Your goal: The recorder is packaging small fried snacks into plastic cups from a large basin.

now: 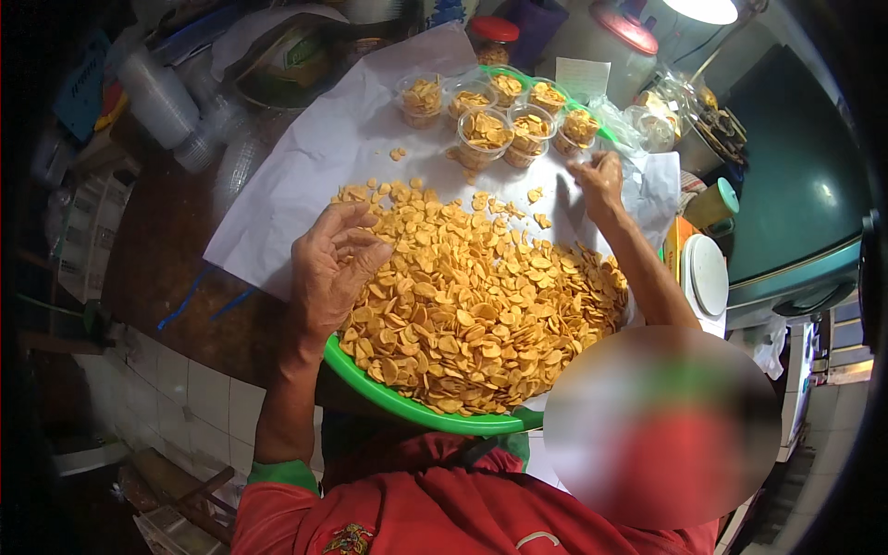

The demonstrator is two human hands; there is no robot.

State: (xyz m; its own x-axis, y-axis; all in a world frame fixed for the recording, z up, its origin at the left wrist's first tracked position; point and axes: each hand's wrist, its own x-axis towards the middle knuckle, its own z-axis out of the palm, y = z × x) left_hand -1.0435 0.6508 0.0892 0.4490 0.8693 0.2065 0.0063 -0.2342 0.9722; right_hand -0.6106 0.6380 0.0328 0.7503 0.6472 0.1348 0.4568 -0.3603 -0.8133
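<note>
A large heap of thin yellow-brown chips (465,305) lies on white paper (277,201) in front of me, with a green basin rim (416,413) showing along its near side. My left hand (338,260) is raised over the heap's left edge, its fingers curved and apart, holding nothing. My right hand (600,179) is stretched out just below a clear plastic cup of chips (577,132) at the right of a group; whether its fingers touch the cup or hold anything is unclear. Several more filled cups (483,135) stand together at the back, a few loose chips (397,154) near them.
Stacked clear plastic cups (156,100) lie at the back left. A jar with a red lid (494,35) stands behind the filled cups. On the right are a white kitchen scale (706,277), a cup with a pale green lid (714,201) and plastic bags (652,125).
</note>
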